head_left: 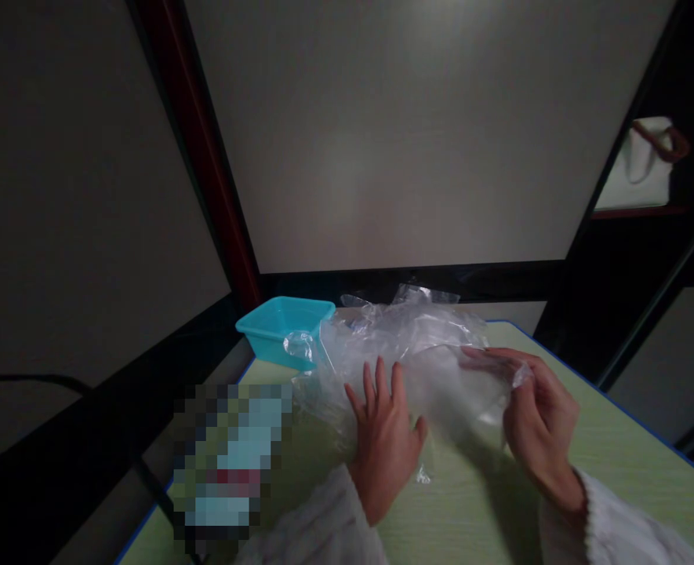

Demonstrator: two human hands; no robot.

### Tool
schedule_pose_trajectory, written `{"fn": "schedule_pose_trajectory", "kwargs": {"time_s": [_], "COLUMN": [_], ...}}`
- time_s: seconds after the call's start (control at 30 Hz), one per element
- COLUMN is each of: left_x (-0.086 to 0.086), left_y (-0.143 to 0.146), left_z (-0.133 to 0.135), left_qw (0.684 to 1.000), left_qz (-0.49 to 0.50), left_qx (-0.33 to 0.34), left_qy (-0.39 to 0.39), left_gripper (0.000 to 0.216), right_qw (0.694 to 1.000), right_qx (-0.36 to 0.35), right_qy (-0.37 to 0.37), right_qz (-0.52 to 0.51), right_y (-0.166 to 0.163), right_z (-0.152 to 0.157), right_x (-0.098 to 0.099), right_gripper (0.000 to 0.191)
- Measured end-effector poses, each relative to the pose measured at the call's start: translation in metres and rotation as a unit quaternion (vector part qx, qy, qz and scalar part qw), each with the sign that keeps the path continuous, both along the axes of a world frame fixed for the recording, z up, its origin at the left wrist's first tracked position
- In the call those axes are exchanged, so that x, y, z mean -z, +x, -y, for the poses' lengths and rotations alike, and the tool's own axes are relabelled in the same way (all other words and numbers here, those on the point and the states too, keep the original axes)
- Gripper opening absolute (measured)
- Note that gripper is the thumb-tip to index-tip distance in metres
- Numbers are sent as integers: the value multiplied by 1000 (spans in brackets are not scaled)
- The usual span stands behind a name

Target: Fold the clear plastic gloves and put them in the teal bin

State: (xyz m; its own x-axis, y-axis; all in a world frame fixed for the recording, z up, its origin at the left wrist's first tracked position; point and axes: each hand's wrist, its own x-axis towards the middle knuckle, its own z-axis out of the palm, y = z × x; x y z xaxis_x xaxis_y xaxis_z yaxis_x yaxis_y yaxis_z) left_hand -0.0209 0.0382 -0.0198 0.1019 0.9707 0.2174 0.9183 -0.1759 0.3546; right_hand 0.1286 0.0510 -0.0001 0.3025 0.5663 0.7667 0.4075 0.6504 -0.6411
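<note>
A clear bag (441, 384) is being held in the middle of the green table (617, 463). It is being pressed down by the left hand (385, 439), which is lying flat with its fingers spread. The bag's right edge is being pinched by the right hand (538, 424). A heap (405, 322) of clear plastic is being kept just behind, beside a blue tub (276, 326).

I see thin clear plastic bags (417, 353), glossy and wrinkled, a smooth turquoise plastic tub (281, 326), a matt pale-green wood-grain counter (617, 455), and fuzzy white cloth sleeves (323, 526).
</note>
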Motion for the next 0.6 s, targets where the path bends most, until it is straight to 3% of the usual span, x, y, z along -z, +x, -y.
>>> {"fn": "schedule_pose_trajectory", "kwargs": {"time_s": [0.1,0.2,0.27,0.37,0.47,0.6], "left_x": [-10,-20,-22,-17,-6,3], "left_y": [-6,-7,-6,-5,-5,-3], "left_z": [9,16,19,17,12,3], "left_qw": [998,990,984,982,986,990], "left_qz": [-53,-102,-119,-117,-110,-93], "left_qx": [-3,-22,-35,-40,-29,-6], "left_qy": [-38,-93,-127,-142,-125,-104], "left_gripper": [68,65,63,63,63,62], "right_qw": [998,979,945,871,822,803], "right_qx": [-46,-126,-193,-275,-287,-267], "right_qy": [-3,-39,-74,-120,-146,-145], "right_qz": [47,158,254,390,469,512], "right_y": [6,13,17,20,21,23], "right_z": [4,6,5,2,-1,-6], "right_x": [-6,-11,-11,-7,1,14], "right_gripper": [37,40,40,38,35,29]}}
